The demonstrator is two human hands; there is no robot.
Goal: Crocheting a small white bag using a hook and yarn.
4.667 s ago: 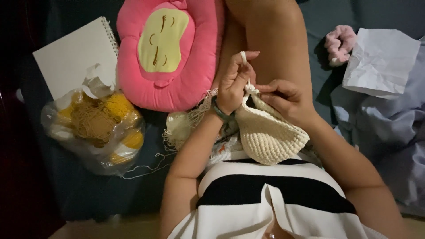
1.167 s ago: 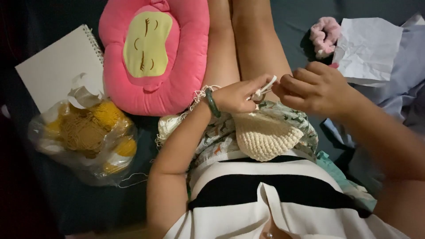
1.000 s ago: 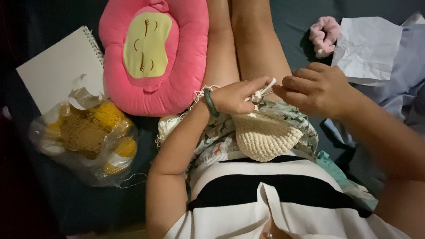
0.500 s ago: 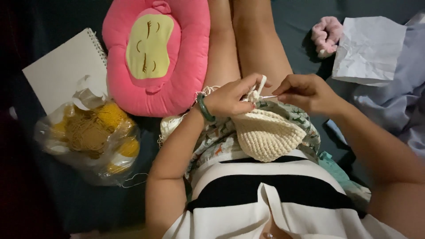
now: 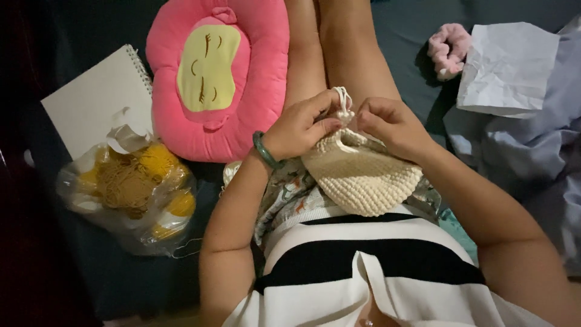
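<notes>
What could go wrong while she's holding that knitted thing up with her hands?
Two things might happen. The left hand and right hand pinch only the top edge of the cream crocheted piece, so a loop of the white yarn there could slip out and loosen stitches. Also, a thin strand trails loose beside the clear bag of yellow yarn near her left arm; it could possibly snag or tangle.
</notes>
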